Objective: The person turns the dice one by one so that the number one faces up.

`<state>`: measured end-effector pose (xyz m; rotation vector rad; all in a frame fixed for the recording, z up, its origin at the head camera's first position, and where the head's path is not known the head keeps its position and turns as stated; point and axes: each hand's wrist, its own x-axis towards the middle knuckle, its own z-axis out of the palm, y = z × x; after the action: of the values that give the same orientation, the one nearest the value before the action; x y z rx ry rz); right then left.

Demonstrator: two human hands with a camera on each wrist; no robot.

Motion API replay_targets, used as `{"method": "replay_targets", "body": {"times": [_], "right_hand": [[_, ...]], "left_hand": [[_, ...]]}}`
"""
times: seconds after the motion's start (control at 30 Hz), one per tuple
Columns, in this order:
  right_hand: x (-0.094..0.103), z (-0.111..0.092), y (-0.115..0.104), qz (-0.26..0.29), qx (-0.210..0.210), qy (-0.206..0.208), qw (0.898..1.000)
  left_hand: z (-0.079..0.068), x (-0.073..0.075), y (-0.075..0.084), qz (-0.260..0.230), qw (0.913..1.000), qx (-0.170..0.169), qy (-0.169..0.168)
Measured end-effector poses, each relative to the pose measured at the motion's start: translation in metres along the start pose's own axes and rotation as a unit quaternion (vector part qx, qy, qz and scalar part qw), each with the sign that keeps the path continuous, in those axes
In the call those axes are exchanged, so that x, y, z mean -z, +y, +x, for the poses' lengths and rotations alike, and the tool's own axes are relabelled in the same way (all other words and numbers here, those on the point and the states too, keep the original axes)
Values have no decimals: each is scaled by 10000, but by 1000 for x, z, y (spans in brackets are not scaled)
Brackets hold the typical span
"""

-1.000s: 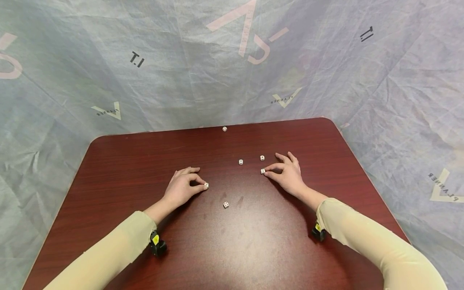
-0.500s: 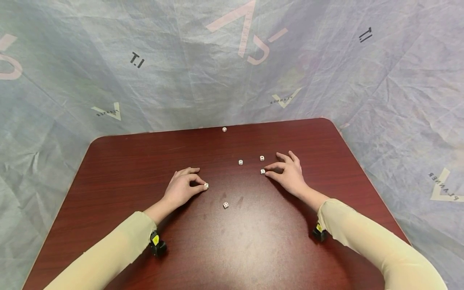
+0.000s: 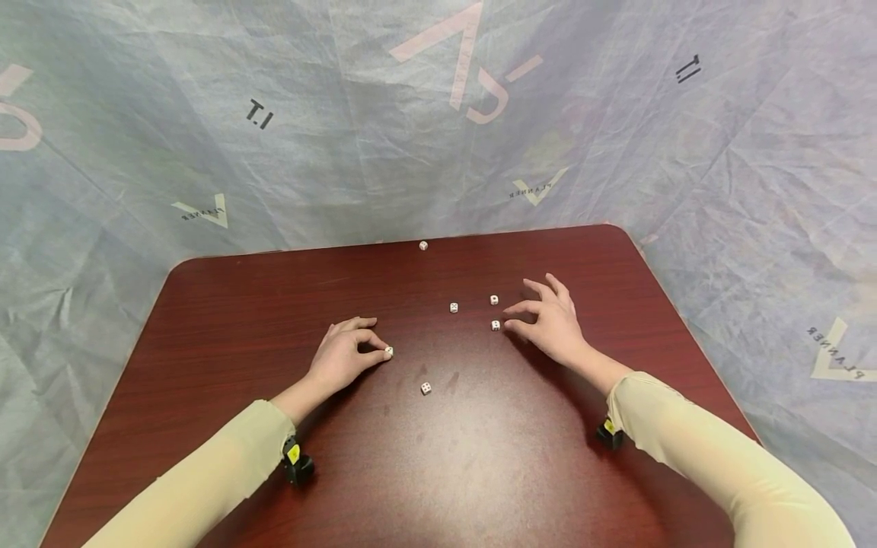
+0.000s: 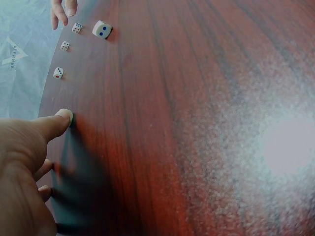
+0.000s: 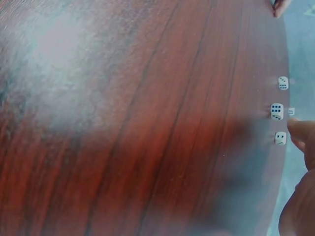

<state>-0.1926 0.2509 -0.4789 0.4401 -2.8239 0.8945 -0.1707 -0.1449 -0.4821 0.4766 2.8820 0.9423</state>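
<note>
In the head view my left hand (image 3: 346, 353) pinches a white die (image 3: 388, 351) between thumb and index finger, low over the brown table (image 3: 288, 285). The left wrist view shows its thumb (image 4: 56, 124) hiding most of that die. My right hand (image 3: 550, 323) holds nothing; its fingers are spread and loosely bent. Just left of its thumb and index fingertips sits a second die (image 3: 495, 325), with a small gap between. Slightly behind that one is another die (image 3: 494, 300). The right wrist view catches the right thumb (image 5: 301, 132) beside several dice.
One die (image 3: 454, 307) lies at mid-table, and another die (image 3: 426, 388) lies nearer, between the hands. Close to the far edge rests a further die (image 3: 423, 246). Grey printed cloth (image 3: 329, 152) hangs around the table. Black wrist cameras (image 3: 298, 461) sit under both sleeves.
My right hand has let go of the die, its thumb and index finger parting and drawing slightly right. That die stays on the table. The left hand keeps its pinch without visible movement.
</note>
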Motion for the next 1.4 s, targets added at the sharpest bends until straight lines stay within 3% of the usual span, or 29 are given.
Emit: {"method": "replay_targets", "body": {"times": [0.43,1.4], "right_hand": [[-7,5,-6,-330,127,-173,9992],[-14,8,-7,-376,249,-245,9987]], "left_hand": [[0,0,-1,-30,10000,15,-4],[1,-2,-4,-36,10000,-58,49]]}}
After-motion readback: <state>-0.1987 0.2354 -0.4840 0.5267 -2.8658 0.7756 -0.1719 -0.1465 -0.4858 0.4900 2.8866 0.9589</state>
